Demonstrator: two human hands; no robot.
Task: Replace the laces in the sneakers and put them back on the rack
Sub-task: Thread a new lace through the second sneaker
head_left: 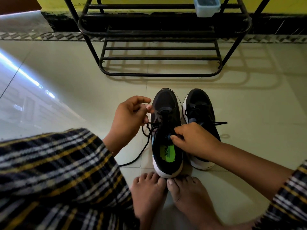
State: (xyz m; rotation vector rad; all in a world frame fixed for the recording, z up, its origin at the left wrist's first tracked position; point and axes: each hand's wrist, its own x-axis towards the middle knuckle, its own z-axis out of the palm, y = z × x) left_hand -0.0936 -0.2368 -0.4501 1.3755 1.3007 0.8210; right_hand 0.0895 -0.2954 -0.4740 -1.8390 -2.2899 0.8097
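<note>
Two bare feet (167, 195) rest on the floor (249, 103), toes touching the heel of the left sneaker (167, 130). The right hand (194, 140) pinches that sneaker's tongue; the left hand (131, 117) pinches its black lace (144, 146), which trails over the floor. The right sneaker (199, 113) stands just beside it. Beyond, the black rack (159, 58) stands against the wall, holding a blue tub (207, 7).

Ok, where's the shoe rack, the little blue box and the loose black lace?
shoe rack (159, 74): head view, front bottom bar.
little blue box (207, 10): head view, front wall.
loose black lace (141, 153): head view, strand trailing on the floor.
</note>
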